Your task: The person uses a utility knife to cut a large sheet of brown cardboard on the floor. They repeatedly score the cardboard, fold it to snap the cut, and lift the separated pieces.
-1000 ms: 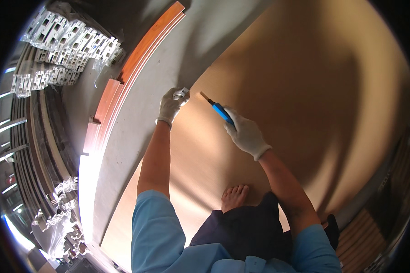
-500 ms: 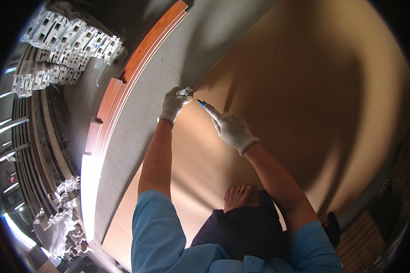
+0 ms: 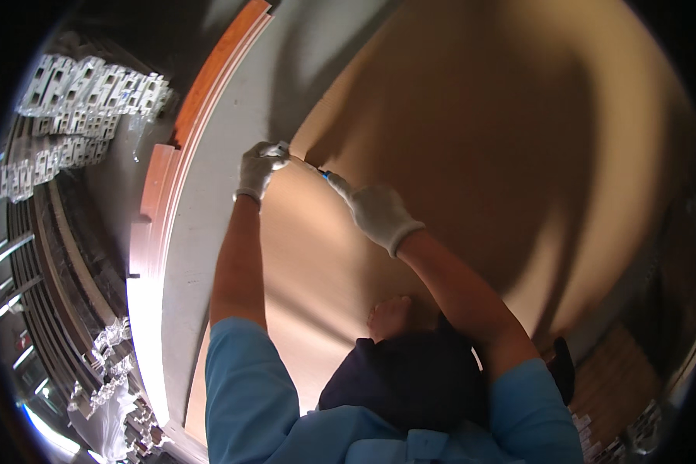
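Big brown sheet (image 3: 472,147) is underfoot, left hand (image 3: 259,168) pinches a pale bit (image 3: 284,147), right hand (image 3: 379,213) grips a blue tool (image 3: 324,175), probably light and stiff, so hold it mid-handle.

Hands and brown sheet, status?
Left grip closed on small pale object; right grip holding slim blue tool. Brown sheet spread below. Bare foot on sheet, clear of tool.
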